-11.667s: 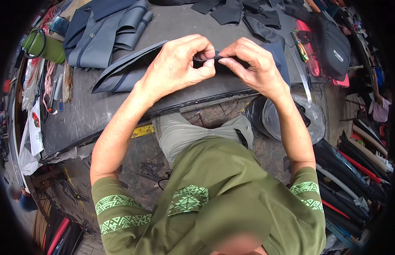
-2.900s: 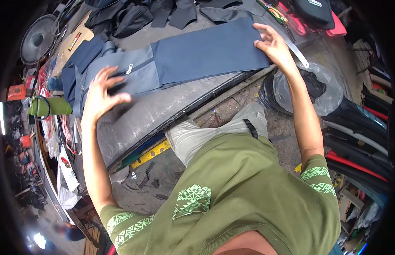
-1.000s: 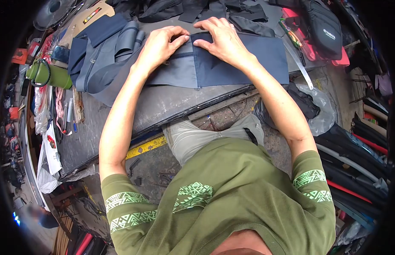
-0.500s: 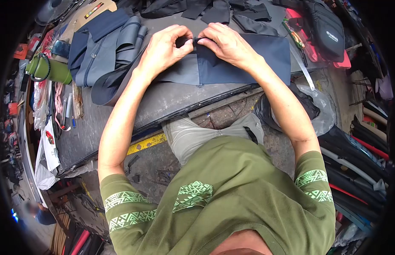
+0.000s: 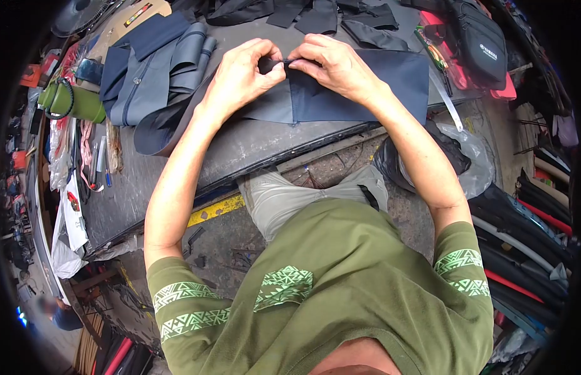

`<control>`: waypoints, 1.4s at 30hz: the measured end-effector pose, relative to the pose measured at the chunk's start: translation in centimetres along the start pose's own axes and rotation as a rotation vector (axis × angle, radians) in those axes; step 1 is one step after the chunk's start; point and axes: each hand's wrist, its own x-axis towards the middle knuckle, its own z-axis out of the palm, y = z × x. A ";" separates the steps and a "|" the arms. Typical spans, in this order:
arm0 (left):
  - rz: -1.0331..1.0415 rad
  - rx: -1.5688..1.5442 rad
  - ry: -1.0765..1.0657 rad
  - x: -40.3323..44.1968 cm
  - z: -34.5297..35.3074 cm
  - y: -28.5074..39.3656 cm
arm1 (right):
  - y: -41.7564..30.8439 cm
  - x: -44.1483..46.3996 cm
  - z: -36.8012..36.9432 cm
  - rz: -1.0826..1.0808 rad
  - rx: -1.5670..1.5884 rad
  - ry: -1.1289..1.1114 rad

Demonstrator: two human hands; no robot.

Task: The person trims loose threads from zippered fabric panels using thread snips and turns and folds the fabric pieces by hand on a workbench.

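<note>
A strip of navy and grey fabric [image 5: 359, 87] lies along the work table, with a seam running across it near its middle. My left hand [image 5: 250, 69] pinches the strip's far edge between thumb and fingers, just left of the seam. Close beside it, my right hand [image 5: 331, 62] pinches the same edge, the two thumbs almost meeting. What exactly sits between the fingertips is too small to make out. The fabric's left end curls over in a dark loop [image 5: 156, 134] beneath my left forearm.
Folded grey and navy fabric pieces [image 5: 156, 75] with a zipper lie at the left, near a green bottle [image 5: 71, 103]. Black fabric scraps [image 5: 372, 28] line the back. A black Yamaha pouch [image 5: 481, 50] and a metal ruler [image 5: 447, 103] are at the right. The table's edge [image 5: 265, 150] faces me.
Both hands have stayed at the far edge; the right has shifted very slightly left, its fingertips closer to the left thumb. The fabric has barely moved.
</note>
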 end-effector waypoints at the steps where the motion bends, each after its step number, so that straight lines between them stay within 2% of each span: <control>1: 0.009 0.001 0.010 -0.1 0.0 0.1 | -0.1 0.0 0.0 -0.006 -0.003 0.009; 7: 0.186 0.042 0.133 -1.5 0.8 0.8 | -0.8 -0.9 0.0 -0.098 -0.033 0.100; 19: 0.129 0.050 0.080 -2.3 0.9 2.0 | -1.7 -1.8 -0.1 -0.030 0.030 0.065; 25: 0.065 0.001 0.032 -1.6 0.4 1.9 | -1.6 -1.0 -0.8 0.179 0.170 -0.046; 35: 0.008 -0.016 -0.050 -1.0 -0.2 1.5 | -0.6 -0.4 -0.8 0.188 0.183 -0.111; 42: 0.022 -0.036 -0.010 -1.0 0.1 1.2 | -0.7 -0.2 -1.1 0.188 0.167 -0.115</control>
